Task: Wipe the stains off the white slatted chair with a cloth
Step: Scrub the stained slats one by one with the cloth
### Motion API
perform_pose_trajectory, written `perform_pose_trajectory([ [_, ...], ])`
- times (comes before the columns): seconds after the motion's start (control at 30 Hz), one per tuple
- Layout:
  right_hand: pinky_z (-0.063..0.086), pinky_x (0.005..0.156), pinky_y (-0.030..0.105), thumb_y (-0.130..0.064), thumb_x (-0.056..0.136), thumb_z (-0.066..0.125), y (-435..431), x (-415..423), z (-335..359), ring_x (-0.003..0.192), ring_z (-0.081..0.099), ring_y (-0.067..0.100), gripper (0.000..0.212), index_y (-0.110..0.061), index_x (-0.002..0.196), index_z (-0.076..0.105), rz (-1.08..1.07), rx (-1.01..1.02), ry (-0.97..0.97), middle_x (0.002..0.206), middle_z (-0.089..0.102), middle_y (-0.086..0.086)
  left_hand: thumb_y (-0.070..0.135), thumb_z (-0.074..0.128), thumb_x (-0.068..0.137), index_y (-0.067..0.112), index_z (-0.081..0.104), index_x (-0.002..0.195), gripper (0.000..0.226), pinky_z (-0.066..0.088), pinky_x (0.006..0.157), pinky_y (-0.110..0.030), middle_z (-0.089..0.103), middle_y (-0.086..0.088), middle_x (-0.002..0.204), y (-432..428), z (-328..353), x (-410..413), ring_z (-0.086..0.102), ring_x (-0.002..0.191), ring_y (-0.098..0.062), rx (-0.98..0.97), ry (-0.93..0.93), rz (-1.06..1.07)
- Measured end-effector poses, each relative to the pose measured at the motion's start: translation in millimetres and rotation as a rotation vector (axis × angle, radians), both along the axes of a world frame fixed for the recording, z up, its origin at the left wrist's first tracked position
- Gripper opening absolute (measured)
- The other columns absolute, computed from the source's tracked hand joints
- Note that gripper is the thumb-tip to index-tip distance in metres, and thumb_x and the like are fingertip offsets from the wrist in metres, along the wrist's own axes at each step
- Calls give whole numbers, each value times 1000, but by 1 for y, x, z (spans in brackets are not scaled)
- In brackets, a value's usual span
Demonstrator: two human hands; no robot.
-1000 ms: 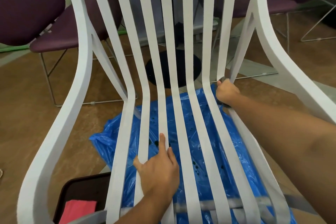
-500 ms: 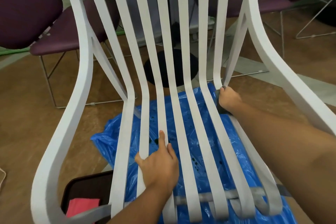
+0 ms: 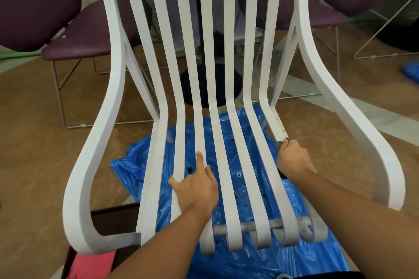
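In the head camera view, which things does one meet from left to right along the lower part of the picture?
Pink cloth → left hand flat on the chair slats → right hand gripping a dark cloth on the rightmost slat → chair's right armrest.

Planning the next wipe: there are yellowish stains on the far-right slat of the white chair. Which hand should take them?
The right hand. It grips a dark cloth on that rightmost white slat, just below the yellowish stains. The left hand lies flat on the middle slats, with no cloth.
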State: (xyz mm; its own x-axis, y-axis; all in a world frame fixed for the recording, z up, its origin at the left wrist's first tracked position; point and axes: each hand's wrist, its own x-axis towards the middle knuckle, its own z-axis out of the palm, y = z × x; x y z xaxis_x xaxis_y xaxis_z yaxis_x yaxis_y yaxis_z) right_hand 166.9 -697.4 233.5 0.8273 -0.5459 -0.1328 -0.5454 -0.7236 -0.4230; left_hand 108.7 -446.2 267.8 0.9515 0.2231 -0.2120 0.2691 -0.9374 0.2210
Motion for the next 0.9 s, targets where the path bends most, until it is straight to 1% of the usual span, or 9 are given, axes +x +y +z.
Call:
perform_pose_trajectory([
  [0.17, 50, 86, 46, -39, 105, 20, 6, 31, 6, 99, 62, 42, 47, -5, 112, 52, -10, -36, 29, 110, 65, 24, 43, 16, 108, 33, 7, 161, 55, 11, 118, -53, 57, 7, 56, -1, -1, 2, 57, 64, -10, -1, 7, -3],
  [0.33, 49, 86, 44, -28, 100, 38, 12, 85, 14, 107, 61, 38, 28, -7, 114, 50, 45, -45, 77, 118, 63, 17, 44, 15, 107, 33, 6, 161, 55, 9, 119, -53, 58, 6, 55, -1, -3, 3, 57, 63, -8, 2, 10, -7],
  [0.43, 49, 85, 44, -22, 96, 43, 15, 118, 17, 109, 61, 38, 30, -4, 119, 50, 104, -69, 94, 121, 61, 17, 44, 16, 107, 34, 7, 160, 55, 11, 120, -53, 57, 6, 54, -1, -4, 4, 55, 62, -6, 10, 10, -8],
  [0.53, 50, 86, 44, -15, 96, 43, 20, 135, 25, 112, 60, 39, 30, -3, 122, 51, 152, -98, 113, 123, 60, 18, 44, 16, 107, 34, 7, 160, 55, 12, 120, -53, 57, 5, 52, 0, -5, 3, 54, 60, -5, 30, 8, -8],
  [0.63, 51, 92, 46, -9, 98, 42, 21, 140, 30, 115, 58, 41, 29, -2, 125, 50, 203, -142, 133, 125, 58, 19, 44, 16, 107, 35, 6, 160, 55, 13, 121, -54, 57, 5, 52, -2, -7, 6, 54, 59, -5, 32, 5, -3],
  [0.73, 49, 93, 48, -16, 97, 41, 18, 136, 31, 117, 57, 42, 32, -5, 127, 45, 212, -101, 115, 127, 56, 18, 43, 16, 107, 35, 8, 160, 54, 16, 120, -54, 57, 5, 53, -2, -4, 5, 55, 60, -6, 29, 3, 4],
  [0.83, 49, 95, 52, -26, 93, 27, 12, 124, 19, 116, 57, 42, 47, -7, 132, 45, 222, -112, 134, 127, 54, 16, 43, 16, 107, 35, 8, 160, 55, 17, 119, -52, 58, 6, 54, -5, -9, 8, 56, 61, -8, 30, 2, 7],
  [0.9, 48, 96, 53, -20, 99, 31, 15, 97, 23, 117, 56, 43, 36, -6, 130, 43, 217, -85, 123, 127, 54, 18, 43, 15, 107, 34, 7, 160, 55, 16, 119, -53, 58, 5, 55, -2, -8, 8, 56, 61, -9, 31, 6, 5],
])
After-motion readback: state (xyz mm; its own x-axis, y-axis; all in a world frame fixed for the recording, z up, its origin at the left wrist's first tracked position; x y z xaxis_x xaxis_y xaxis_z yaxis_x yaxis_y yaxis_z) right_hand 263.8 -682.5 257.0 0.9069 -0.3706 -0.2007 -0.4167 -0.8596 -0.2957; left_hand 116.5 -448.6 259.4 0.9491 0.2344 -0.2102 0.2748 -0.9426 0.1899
